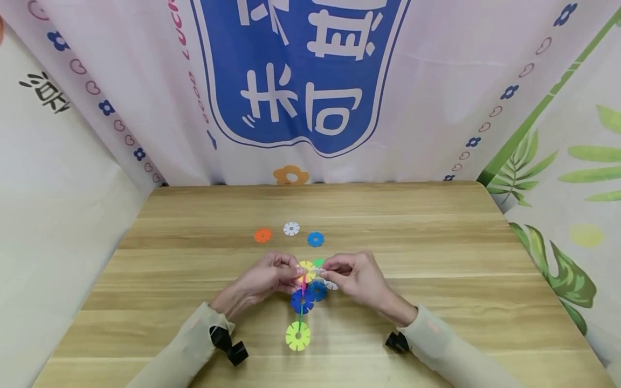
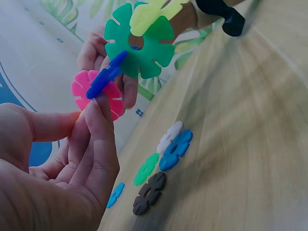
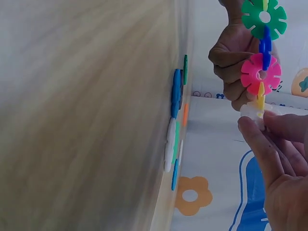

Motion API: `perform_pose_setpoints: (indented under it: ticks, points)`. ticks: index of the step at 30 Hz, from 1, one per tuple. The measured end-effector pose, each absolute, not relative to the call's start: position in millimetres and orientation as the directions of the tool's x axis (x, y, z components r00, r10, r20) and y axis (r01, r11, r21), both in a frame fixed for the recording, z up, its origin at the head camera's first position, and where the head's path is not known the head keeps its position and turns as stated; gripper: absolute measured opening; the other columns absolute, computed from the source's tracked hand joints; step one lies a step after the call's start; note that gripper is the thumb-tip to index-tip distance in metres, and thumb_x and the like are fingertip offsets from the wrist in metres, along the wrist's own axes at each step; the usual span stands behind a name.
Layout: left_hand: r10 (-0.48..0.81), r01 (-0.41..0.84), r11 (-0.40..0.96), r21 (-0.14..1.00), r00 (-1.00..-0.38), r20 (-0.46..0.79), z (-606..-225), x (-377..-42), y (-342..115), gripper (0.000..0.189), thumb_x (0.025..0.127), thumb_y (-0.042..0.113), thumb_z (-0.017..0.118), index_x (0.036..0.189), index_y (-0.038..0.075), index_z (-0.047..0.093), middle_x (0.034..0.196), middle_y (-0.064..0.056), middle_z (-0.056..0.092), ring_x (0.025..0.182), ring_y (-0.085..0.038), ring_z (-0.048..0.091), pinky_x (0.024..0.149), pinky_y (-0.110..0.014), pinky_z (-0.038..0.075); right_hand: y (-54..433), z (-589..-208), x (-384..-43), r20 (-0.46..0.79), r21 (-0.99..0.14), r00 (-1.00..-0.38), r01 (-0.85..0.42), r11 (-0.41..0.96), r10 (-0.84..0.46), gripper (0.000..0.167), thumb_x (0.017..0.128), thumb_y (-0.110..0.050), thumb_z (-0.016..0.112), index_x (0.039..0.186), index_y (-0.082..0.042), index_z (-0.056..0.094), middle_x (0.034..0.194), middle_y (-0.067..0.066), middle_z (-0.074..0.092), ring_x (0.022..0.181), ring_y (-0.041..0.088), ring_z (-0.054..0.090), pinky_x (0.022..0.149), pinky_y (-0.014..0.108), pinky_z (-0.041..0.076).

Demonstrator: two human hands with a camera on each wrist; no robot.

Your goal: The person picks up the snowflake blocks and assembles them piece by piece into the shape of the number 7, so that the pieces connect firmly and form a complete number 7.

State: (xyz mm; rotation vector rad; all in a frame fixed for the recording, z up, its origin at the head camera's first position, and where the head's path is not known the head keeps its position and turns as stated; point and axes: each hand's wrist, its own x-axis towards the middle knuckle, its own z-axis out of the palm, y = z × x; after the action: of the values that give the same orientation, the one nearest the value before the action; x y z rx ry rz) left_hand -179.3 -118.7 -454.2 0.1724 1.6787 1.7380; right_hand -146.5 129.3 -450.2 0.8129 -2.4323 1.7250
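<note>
My left hand (image 1: 269,277) grips a chain of slotted plastic snowflake discs near its yellow disc (image 1: 306,271) and pink disc (image 3: 261,73). Below these in the head view hang a dark blue disc (image 1: 303,302), an edge-on green disc (image 2: 139,41) and a lime-yellow disc (image 1: 298,336). Between thumb and fingers, my right hand (image 1: 359,275) pinches a white translucent disc (image 3: 251,111) against the yellow one's edge. The right fingertips partly cover the white disc, so how deep its slot sits is hidden.
Loose discs lie on the wooden table (image 1: 436,242): orange (image 1: 263,235), white (image 1: 291,229) and blue (image 1: 315,238) farther back. Nearer, under the hands, are a green disc (image 1: 318,262), another blue disc (image 1: 318,291), another white disc (image 1: 332,285) and a dark disc (image 2: 149,193).
</note>
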Motion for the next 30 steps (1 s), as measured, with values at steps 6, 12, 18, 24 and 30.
perform_pose_setpoints:
  ticks: [6, 12, 18, 24, 30]
  points:
    - [0.55, -0.407, 0.075, 0.91, -0.745, -0.378, -456.5, -176.1, -119.8, 0.015, 0.099, 0.005, 0.065, 0.085, 0.009, 0.066, 0.077, 0.002, 0.07, 0.069, -0.009, 0.066, 0.067, -0.021, 0.064, 128.3, -448.5, -145.8, 0.318, -0.868, -0.868, -0.429, 0.251, -0.382, 0.004, 0.09, 0.0, 0.079, 0.094, -0.001, 0.081, 0.09, 0.013, 0.082, 0.076, 0.031, 0.08, 0.067, 0.024, 0.068]
    - [0.506, -0.418, 0.052, 0.907, -0.772, -0.384, -454.8, -177.8, -113.9, 0.012, 0.101, 0.01, 0.066, 0.088, 0.009, 0.067, 0.082, 0.002, 0.071, 0.072, -0.009, 0.066, 0.07, -0.02, 0.064, 133.6, -444.4, -156.1, 0.266, -0.876, -0.884, -0.388, 0.287, -0.384, 0.008, 0.092, -0.006, 0.079, 0.099, -0.001, 0.08, 0.094, 0.015, 0.081, 0.081, 0.03, 0.08, 0.07, 0.022, 0.068]
    - [0.461, -0.433, 0.056, 0.9, -0.788, -0.408, -455.0, -179.0, -116.2, 0.011, 0.101, 0.011, 0.067, 0.09, 0.009, 0.068, 0.083, 0.001, 0.072, 0.072, -0.009, 0.067, 0.07, -0.02, 0.065, 140.6, -450.6, -168.8, 0.051, -0.903, -0.884, -0.24, 0.356, -0.466, 0.023, 0.089, -0.008, 0.083, 0.109, -0.001, 0.076, 0.103, 0.015, 0.079, 0.09, 0.018, 0.077, 0.08, 0.021, 0.067]
    - [0.443, -0.426, 0.043, 0.904, -0.803, -0.399, -455.2, -176.8, -127.0, 0.012, 0.1, 0.015, 0.071, 0.09, 0.009, 0.069, 0.082, 0.002, 0.073, 0.071, -0.009, 0.069, 0.069, -0.02, 0.065, 141.9, -460.2, -172.6, -0.085, -0.842, -0.892, -0.174, 0.51, -0.445, 0.04, 0.079, -0.009, 0.091, 0.113, 0.0, 0.073, 0.104, 0.012, 0.075, 0.092, 0.016, 0.069, 0.082, 0.02, 0.063]
    - [0.436, -0.426, 0.047, 0.903, -0.805, -0.402, -455.2, -172.1, -137.3, 0.01, 0.101, 0.014, 0.069, 0.092, 0.009, 0.069, 0.082, 0.002, 0.072, 0.071, -0.009, 0.069, 0.068, -0.019, 0.064, 138.2, -461.4, -173.1, -0.108, -0.758, -0.897, -0.205, 0.619, -0.429, 0.04, 0.074, -0.009, 0.094, 0.108, -0.002, 0.075, 0.097, 0.005, 0.073, 0.087, 0.016, 0.065, 0.077, 0.02, 0.06]
